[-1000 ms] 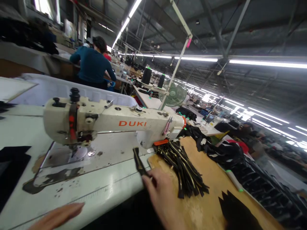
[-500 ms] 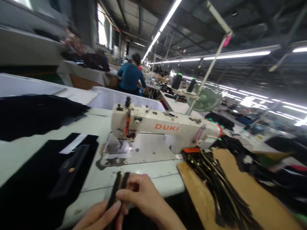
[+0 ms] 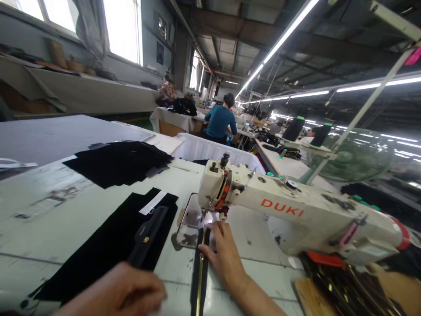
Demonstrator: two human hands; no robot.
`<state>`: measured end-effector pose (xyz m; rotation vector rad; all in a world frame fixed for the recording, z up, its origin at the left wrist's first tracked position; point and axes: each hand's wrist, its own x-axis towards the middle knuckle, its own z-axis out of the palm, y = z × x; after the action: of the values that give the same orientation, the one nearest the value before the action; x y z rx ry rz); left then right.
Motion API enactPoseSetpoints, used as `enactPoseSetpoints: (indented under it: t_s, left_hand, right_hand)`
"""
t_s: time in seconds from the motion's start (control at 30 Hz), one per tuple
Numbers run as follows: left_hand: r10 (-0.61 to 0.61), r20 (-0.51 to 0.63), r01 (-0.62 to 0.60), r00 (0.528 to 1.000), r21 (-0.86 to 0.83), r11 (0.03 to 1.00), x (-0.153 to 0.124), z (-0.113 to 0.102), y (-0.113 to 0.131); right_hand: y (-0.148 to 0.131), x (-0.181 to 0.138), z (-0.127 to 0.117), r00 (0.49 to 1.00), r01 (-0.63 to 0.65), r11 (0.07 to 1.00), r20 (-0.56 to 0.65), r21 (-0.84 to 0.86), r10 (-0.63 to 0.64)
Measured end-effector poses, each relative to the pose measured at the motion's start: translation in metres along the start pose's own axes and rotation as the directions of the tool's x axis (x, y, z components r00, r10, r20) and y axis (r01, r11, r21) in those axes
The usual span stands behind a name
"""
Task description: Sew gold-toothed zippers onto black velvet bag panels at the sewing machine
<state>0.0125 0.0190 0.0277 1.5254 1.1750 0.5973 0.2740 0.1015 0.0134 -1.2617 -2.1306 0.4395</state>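
Note:
A black zipper (image 3: 200, 276) with gold teeth lies lengthwise on the sewing machine table, its far end at the presser foot. My right hand (image 3: 224, 254) holds this end, the thumb on the tape and the index finger close to the needle area. The white DUKI sewing machine (image 3: 283, 206) stands over it, a light shining at its needle. My left hand (image 3: 121, 289), smeared by motion, is at the lower left over the near edge of a black fabric piece (image 3: 108, 237). On that fabric lie a dark strip with a gold piece (image 3: 146, 239) and a white strip (image 3: 153, 202).
A stack of black fabric pieces (image 3: 121, 160) lies at the far left of the table. Behind the machine stands a white plastic bin (image 3: 217, 151). More gold-toothed zippers (image 3: 342, 285) lie at the lower right. A person in a blue top (image 3: 219, 120) sits farther back.
The zipper has moved from both hands near the table's front edge up to the presser foot. My left hand has left it and moved left. The view has swung left.

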Motion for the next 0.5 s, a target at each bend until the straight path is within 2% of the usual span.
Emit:
enactPoseSetpoints:
  t_s: [0.03, 0.07, 0.1, 0.17, 0.23, 0.33, 0.5]
  left_hand:
    - [0.098, -0.123, -0.060, 0.988, 0.282, 0.958, 0.014, -0.026, 0.002]
    - [0.240, -0.219, -0.092, 0.946, 0.530, 0.843, 0.032, -0.052, 0.004]
    - [0.287, -0.260, -0.082, 0.922, 0.593, 0.801, 0.053, -0.076, 0.005]
    - [0.319, -0.266, -0.083, 0.910, 0.636, 0.768, 0.094, -0.114, 0.003]
    - [0.336, -0.225, -0.114, 0.915, 0.653, 0.749, 0.127, -0.132, -0.003]
    - [0.354, -0.169, -0.162, 0.920, 0.658, 0.735, 0.148, -0.126, -0.014]
    - [0.369, -0.189, -0.166, 0.910, 0.649, 0.742, 0.146, -0.076, -0.010]
  right_hand:
    - [0.001, 0.000, 0.000, 0.997, 0.073, 0.997, 0.025, -0.001, -0.073]
    - [0.003, 0.000, 0.001, 0.990, 0.135, 0.991, 0.048, -0.002, -0.135]
    - [0.004, 0.001, 0.001, 0.981, 0.181, 0.983, 0.064, -0.004, -0.181]
    - [0.007, 0.001, 0.000, 0.971, 0.227, 0.974, 0.078, -0.016, -0.225]
    - [0.010, -0.001, -0.002, 0.962, 0.263, 0.964, 0.087, -0.042, -0.259]
    - [0.012, -0.005, -0.005, 0.953, 0.295, 0.949, 0.099, -0.110, -0.285]
    - [0.009, -0.006, -0.002, 0.948, 0.313, 0.925, 0.132, -0.214, -0.290]
